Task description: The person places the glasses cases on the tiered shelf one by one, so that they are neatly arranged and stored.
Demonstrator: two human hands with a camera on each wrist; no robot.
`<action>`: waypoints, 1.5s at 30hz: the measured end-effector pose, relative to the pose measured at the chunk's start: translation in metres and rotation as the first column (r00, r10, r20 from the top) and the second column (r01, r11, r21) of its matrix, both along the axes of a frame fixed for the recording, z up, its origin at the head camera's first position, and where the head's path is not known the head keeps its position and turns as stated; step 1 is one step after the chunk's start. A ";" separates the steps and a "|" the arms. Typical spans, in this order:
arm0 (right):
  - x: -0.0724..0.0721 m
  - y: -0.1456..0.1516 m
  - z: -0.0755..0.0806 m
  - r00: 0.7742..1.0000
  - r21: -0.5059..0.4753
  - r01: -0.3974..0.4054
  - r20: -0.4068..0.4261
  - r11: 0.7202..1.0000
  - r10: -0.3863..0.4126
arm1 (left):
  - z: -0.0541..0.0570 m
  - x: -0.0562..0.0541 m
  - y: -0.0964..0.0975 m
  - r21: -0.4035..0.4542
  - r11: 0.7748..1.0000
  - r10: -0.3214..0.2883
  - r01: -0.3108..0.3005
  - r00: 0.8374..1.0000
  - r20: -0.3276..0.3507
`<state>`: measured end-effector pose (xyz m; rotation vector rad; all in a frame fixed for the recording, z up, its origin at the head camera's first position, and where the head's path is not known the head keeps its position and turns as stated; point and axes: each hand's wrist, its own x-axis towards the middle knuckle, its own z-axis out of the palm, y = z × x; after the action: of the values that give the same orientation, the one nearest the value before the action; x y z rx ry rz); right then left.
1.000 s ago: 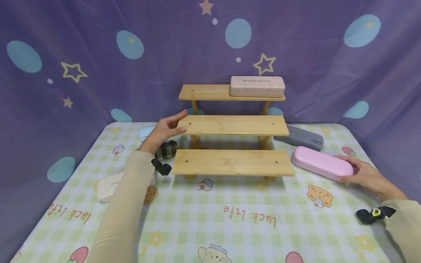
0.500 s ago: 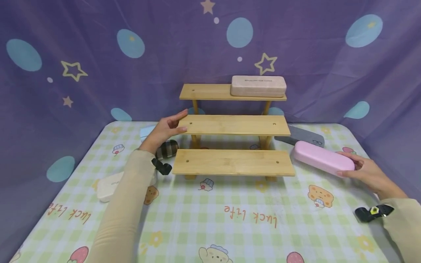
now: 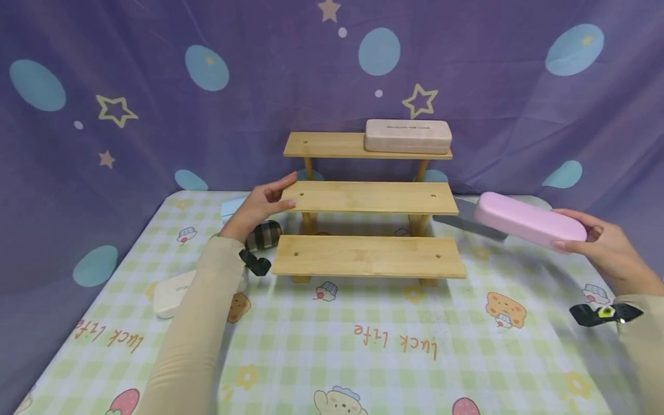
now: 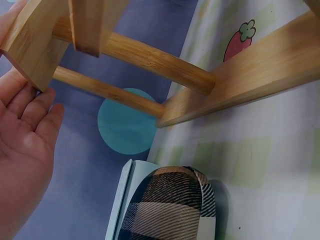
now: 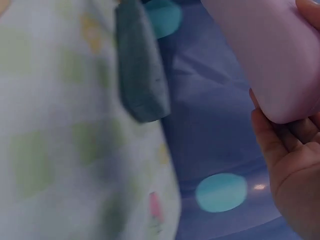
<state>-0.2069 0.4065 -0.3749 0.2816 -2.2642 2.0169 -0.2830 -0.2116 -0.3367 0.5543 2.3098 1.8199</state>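
Note:
A three-tier wooden display stand point(image 3: 368, 256) stands on the table, and my left hand point(image 3: 259, 208) grips the left end of its middle board. In the left wrist view that hand's fingers point(image 4: 37, 107) bend against the board's end. My right hand point(image 3: 614, 251) holds a pink glasses case point(image 3: 529, 219) by its right end, raised off the table and slightly tilted. The right wrist view shows the pink case point(image 5: 275, 55) between thumb and fingers. On the top board, toward the right, lies a pale beige glasses case point(image 3: 408, 137).
A grey case point(image 3: 467, 219) lies right of the stand, partly behind the pink one. Left of the stand are a dark plaid case point(image 3: 264, 235), a light blue case point(image 3: 231, 207) and a white case point(image 3: 171, 295) partly covered by the left forearm. A purple curtain point(image 3: 290, 69) hangs behind.
The right hand has lifted the pink glasses case off the table, moving it up and slightly to the right. The left hand stays on the stand.

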 end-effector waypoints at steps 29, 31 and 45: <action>-0.057 -0.129 0.090 0.973 0.025 -0.166 -0.158 0.986 0.167 | -0.006 -0.003 -0.004 -0.007 1.000 -0.007 0.007 1.000 -0.007; -0.064 -0.138 0.093 0.971 0.009 -0.180 -0.157 0.984 0.179 | -0.011 -0.007 -0.006 -0.003 1.000 -0.010 0.010 1.000 -0.004; -0.098 -0.198 0.119 0.968 0.108 -0.206 -0.123 0.973 0.219 | -0.012 -0.010 -0.007 -0.005 1.000 -0.006 0.006 1.000 -0.026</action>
<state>-0.3050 0.2086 -0.2558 0.6751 -2.3352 1.9188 -0.2926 -0.2182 -0.3484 0.5869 2.3265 1.8145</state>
